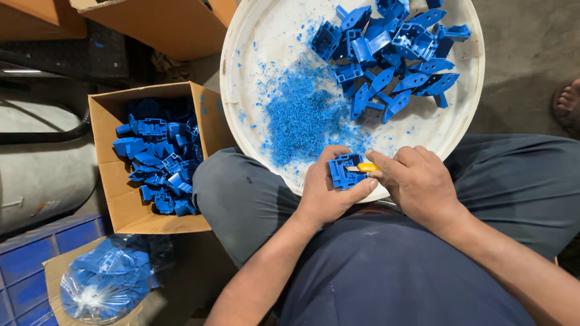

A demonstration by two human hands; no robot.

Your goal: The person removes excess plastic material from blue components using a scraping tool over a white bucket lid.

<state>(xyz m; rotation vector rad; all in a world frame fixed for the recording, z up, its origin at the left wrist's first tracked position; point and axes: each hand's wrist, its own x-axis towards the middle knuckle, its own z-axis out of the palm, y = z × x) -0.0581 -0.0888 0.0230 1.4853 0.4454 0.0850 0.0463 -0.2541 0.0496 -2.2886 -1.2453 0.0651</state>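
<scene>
My left hand point(329, 187) grips a small blue plastic part point(343, 171) over the near rim of a round white tray point(241, 72) resting on my lap. My right hand point(417, 181) holds a yellow-handled knife point(365, 167) whose blade tip touches the part. On the tray lies a heap of fine blue shavings point(302, 118), and beyond it a pile of several blue plastic parts point(393, 54).
A cardboard box point(115, 205) to the left holds several blue parts point(160, 160). Below it a clear bag of blue parts point(106, 281) lies on cardboard. Blue crates point(36, 259) sit bottom left. More cardboard boxes point(163, 24) stand above. Another person's foot point(568, 105) is at the right.
</scene>
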